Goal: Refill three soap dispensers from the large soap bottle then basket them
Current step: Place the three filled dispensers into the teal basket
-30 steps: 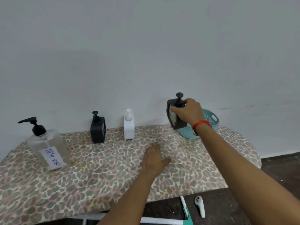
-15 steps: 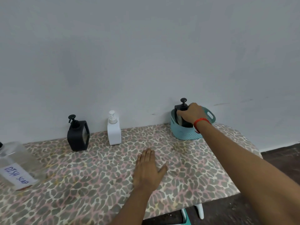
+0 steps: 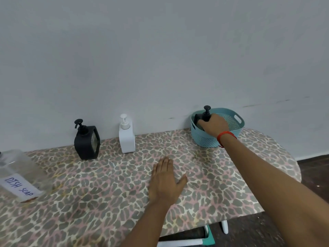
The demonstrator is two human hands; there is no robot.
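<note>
Far left: large soap bottle (image 3: 19,175), labelled DISH SOAP, on the table (image 3: 106,202), partly out of frame. Next along the wall, a black dispenser (image 3: 87,141) and a white dispenser (image 3: 126,138) stand upright, near but apart. Centre: left hand (image 3: 166,182) lies flat on the table, fingers straight, holding nothing. Right: right hand (image 3: 213,124) has its fingers curled over a second black dispenser (image 3: 206,111), which sits inside the teal basket (image 3: 204,138). Step judged: basketing the first dispenser. Next move calls for letting go, then reaching left for the white one.
</note>
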